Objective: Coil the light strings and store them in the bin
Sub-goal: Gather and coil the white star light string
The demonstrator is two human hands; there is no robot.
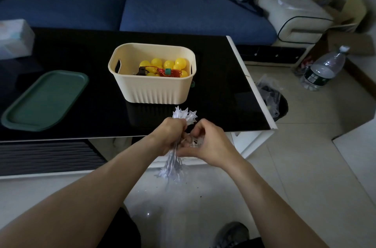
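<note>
A cream bin (pixel 156 89) stands on the black table (pixel 81 48). Inside it lies a string of yellow ball lights (pixel 162 64) with red wire and a dark box. In front of the bin, over the table's near edge, my left hand (pixel 169 136) grips a bundle of white star lights (pixel 184 115); stars stick out above the fist and loops of wire with more stars hang below it. My right hand (pixel 209 144) pinches part of the same string just right of the bundle.
A green tray (pixel 44 99) lies on the table's left part. A tissue pack (pixel 14 38) sits at the far left. A blue sofa (pixel 162 10) runs behind. A black waste bin (pixel 274 103) and a plastic bottle (pixel 323 69) stand on the floor to the right.
</note>
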